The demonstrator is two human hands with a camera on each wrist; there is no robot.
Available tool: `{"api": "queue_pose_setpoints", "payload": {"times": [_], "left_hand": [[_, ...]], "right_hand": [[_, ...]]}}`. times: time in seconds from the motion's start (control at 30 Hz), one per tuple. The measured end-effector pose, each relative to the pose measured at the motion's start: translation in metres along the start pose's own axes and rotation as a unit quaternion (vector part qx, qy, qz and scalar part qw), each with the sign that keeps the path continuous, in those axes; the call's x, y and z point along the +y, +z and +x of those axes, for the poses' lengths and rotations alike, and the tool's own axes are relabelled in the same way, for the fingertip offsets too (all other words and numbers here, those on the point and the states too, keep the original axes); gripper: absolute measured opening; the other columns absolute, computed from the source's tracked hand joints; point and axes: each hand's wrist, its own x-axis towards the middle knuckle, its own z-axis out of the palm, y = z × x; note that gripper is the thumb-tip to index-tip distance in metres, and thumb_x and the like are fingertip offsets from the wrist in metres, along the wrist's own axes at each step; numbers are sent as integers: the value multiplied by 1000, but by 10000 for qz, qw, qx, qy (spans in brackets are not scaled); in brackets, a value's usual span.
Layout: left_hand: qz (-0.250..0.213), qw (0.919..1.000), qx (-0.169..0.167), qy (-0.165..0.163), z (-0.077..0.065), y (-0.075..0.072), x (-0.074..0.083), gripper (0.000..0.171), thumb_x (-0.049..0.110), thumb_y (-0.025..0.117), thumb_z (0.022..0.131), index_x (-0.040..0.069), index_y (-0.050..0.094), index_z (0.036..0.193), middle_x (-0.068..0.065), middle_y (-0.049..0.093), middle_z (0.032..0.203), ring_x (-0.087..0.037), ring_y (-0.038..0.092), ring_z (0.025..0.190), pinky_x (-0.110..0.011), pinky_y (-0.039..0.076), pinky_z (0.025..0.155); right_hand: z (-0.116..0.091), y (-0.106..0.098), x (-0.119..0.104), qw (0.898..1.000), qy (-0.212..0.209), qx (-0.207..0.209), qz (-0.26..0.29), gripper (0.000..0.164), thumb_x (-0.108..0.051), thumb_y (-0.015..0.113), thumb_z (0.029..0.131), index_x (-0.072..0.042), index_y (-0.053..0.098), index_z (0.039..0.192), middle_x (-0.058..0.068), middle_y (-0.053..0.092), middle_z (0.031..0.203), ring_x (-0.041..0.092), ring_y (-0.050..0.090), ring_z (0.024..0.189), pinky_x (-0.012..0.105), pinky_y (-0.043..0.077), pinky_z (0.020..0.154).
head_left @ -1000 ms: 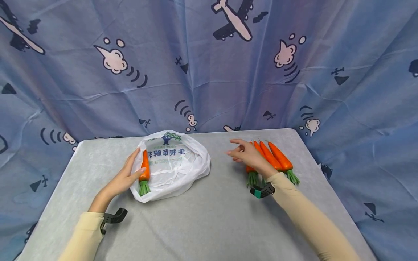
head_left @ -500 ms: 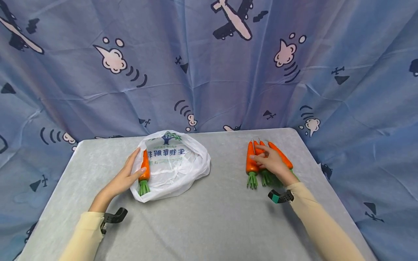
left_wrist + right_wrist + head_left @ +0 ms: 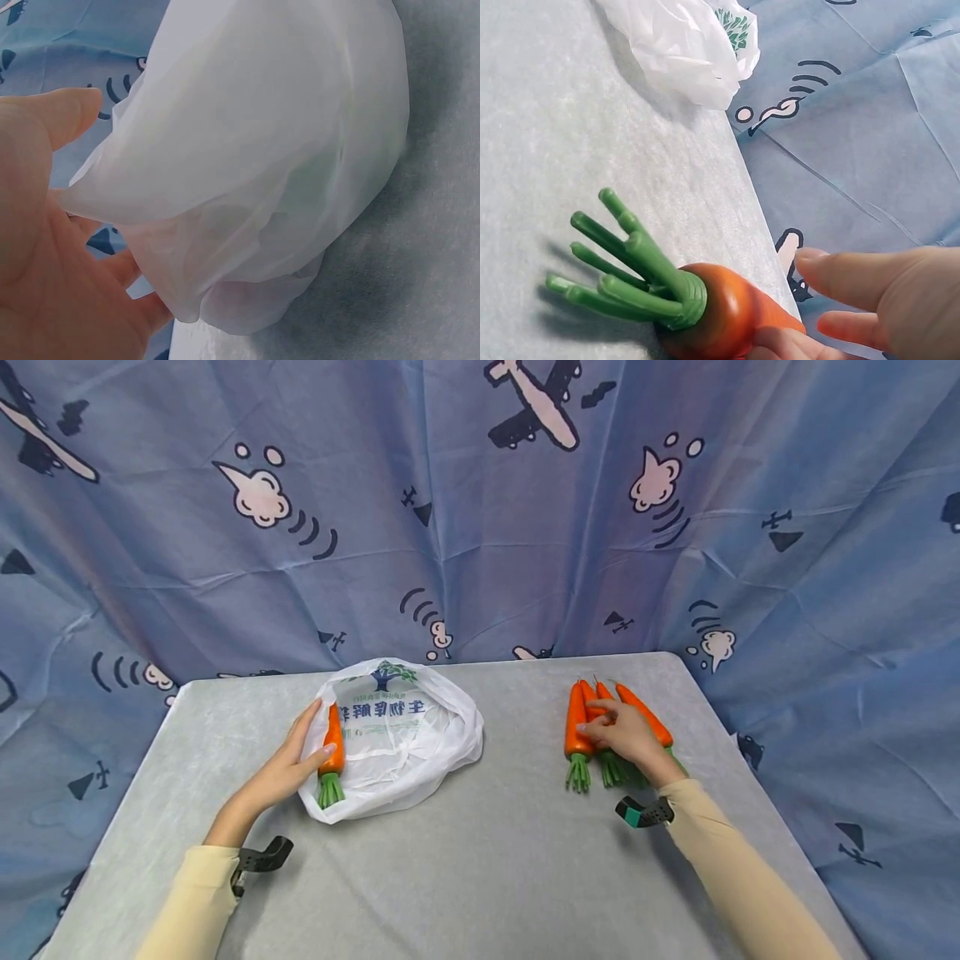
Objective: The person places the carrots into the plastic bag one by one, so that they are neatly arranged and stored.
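Observation:
A white plastic bag (image 3: 442,768) lies with its wide mouth facing up on the left half of the table, a carrot (image 3: 332,752) with green stems along its inner left side. My left hand (image 3: 281,777) rests at the bag's left edge, thumb over the carrot. In the left wrist view its fingers pass behind the plastic and the thumb stands apart. At right lie several carrots (image 3: 575,718) side by side, stems toward me. My right hand (image 3: 626,735) reaches over them. Its fingertips touch a carrot (image 3: 712,307) in the right wrist view; the thumb's contact is unclear.
A pale grey table (image 3: 480,877) carries everything. Behind it hangs a blue curtain (image 3: 465,543) printed with planes and clouds, reaching the table's back edge. Black straps with cameras (image 3: 262,857) sit on both wrists.
My right hand has come from the left of the carrots back over them and lowered its fingers. A carrot near its fingertips has shifted slightly left. The left hand and bag stay put.

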Motion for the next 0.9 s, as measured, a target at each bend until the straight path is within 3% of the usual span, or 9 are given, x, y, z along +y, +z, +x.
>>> {"api": "queue_pose_setpoints", "payload": {"times": [0.2,0.3,0.57,0.9], "left_hand": [[17,10000,22,9,0,0,1,83,35,53,102,26,-5,160,-19,-6,167,-50,0,152,-78,6,112],[20,10000,15,-2,0,0,1,83,35,53,102,26,-6,160,-19,-6,167,-50,0,152,-78,6,112],[4,10000,29,24,-1,1,-1,83,35,53,102,25,-6,160,-21,-6,167,-51,0,151,-78,6,112],[-99,9997,84,223,-3,1,0,83,30,53,102,20,-4,161,-23,-3,166,-50,-1,151,-76,5,114]], "right_hand": [[5,3,0,9982,-156,121,-567,60,-23,71,90,1,51,141,10,69,88,15,64,74,24,50,69],[8,6,-1,9977,-145,150,-652,58,-19,73,89,2,53,139,11,68,90,15,62,73,23,49,67],[11,12,-2,9992,-57,93,-395,57,-13,73,88,1,53,140,18,67,100,15,66,74,26,57,69],[15,16,-4,9996,-40,95,-252,61,-15,76,87,1,52,140,16,66,98,13,65,69,30,60,68]]}}
